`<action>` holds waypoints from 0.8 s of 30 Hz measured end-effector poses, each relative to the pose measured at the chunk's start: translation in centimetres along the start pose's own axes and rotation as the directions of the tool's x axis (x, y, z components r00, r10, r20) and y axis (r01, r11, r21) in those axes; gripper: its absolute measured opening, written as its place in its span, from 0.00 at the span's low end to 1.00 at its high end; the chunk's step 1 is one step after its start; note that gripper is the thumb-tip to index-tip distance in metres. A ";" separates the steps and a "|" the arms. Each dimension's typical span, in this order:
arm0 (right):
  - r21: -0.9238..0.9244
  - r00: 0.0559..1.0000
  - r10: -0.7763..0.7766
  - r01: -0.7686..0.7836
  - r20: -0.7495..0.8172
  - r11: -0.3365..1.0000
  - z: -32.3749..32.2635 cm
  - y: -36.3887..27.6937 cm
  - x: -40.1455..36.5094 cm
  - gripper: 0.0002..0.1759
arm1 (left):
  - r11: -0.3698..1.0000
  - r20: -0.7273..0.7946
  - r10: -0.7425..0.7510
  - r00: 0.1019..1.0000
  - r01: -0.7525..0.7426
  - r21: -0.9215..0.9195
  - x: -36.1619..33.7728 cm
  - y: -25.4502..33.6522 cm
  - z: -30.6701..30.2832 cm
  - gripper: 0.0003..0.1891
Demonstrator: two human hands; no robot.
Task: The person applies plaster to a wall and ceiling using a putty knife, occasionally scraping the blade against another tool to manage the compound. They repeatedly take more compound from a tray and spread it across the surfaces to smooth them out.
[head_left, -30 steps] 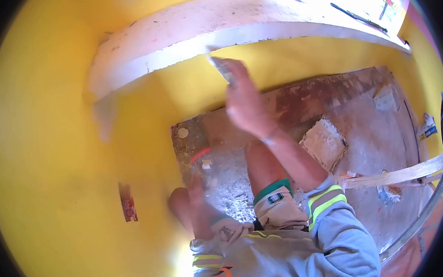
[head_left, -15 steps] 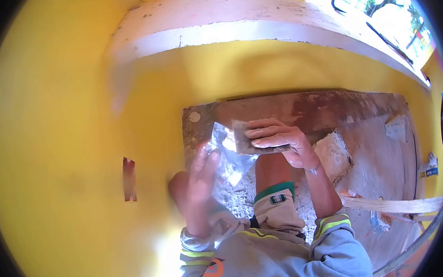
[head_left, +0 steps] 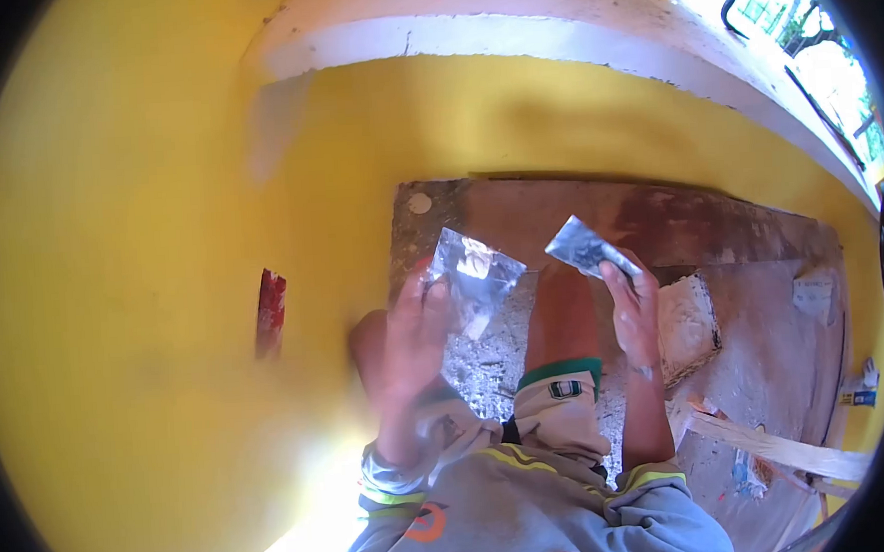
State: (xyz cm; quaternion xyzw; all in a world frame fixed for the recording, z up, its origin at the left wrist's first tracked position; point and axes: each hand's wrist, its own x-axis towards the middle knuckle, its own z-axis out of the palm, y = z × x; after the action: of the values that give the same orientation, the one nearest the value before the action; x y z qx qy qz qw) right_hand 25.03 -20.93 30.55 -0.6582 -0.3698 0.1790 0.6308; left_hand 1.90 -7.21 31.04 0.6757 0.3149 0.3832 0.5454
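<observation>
My left hand (head_left: 412, 328) is closed on a thin, mirror-bright metal scraper plate (head_left: 477, 274), held by its left edge above the floor, and the hand is slightly blurred. A second, smaller-looking metal scraper plate (head_left: 582, 245) is gripped in my right hand (head_left: 639, 311) by its lower right end, tilted up to the left. The two plates are apart, both in front of the yellow wall's foot. My bent legs (head_left: 556, 320) are below and between the hands.
A yellow wall (head_left: 159, 211) rises left and ahead, with a small red recess (head_left: 271, 313). Above runs a white ledge (head_left: 469, 35). A stained board (head_left: 538, 206) lies ahead on the ground; a whitish block (head_left: 689, 318) and a wooden strip (head_left: 781, 445) are at right.
The right hand has drawn away to the right and lower, separating its plate from the left one and turning it. The left hand's plate has tilted. The camera view has shifted slightly.
</observation>
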 end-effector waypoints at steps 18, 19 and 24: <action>-0.538 0.872 -0.225 0.452 0.436 0.711 6.7 -4.3 -2.4 0.14 | 0.897 -0.069 0.041 0.997 -0.006 0.442 -1.6 -2.0 1.7 0.09; -0.526 0.848 -0.231 0.486 0.477 0.698 6.9 -4.1 -2.1 0.14 | 0.896 -0.058 0.037 0.998 -0.007 0.445 -1.4 -2.0 1.7 0.09; -0.356 0.679 -0.287 0.642 0.676 0.679 6.4 -1.8 -1.6 0.15 | 0.761 -0.048 0.139 0.989 -0.076 0.644 -1.0 -4.0 0.2 0.10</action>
State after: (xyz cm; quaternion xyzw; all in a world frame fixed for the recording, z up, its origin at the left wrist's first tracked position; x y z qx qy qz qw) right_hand 19.02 -17.76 31.02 -0.6056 -0.7381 0.0720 0.2885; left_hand 1.51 -7.36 26.89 0.8195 0.4124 0.3142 0.2442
